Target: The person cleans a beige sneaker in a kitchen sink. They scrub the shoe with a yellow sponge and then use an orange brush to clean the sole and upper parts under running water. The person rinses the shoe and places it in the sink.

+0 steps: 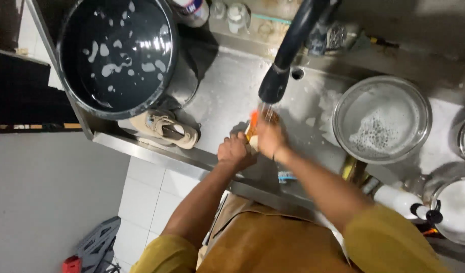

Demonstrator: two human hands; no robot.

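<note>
Overhead, a steel sink point(227, 96) fills most of the view, its wet floor streaked with foam. At its left end sits a big dark basin point(116, 53) of water with patches of suds floating on it. Toward the right stands a round metal bowl point(382, 119) holding soapy, bubbly water, and at the right edge two more white, foam-filled vessels point(460, 205) are partly cut off. A dark faucet point(288, 53) arches down from the top, and its spout ends just above the hands, with water running from it. Just below the dark basin lies a beige shoe point(166, 129) on the sink's front ledge. Right of the forearms lies a white bottle point(399, 199) with a dark cap.

Both hands meet under the stream near the sink's front rim. The left hand point(236, 151) is curled into a closed grip around the lower end of a small orange-handled object point(252, 126), which looks like a brush, though blur hides its details. The right hand point(271, 137) is closed over the upper part of the same object, fingers wrapped and pressing against it, touching the left hand.
</note>
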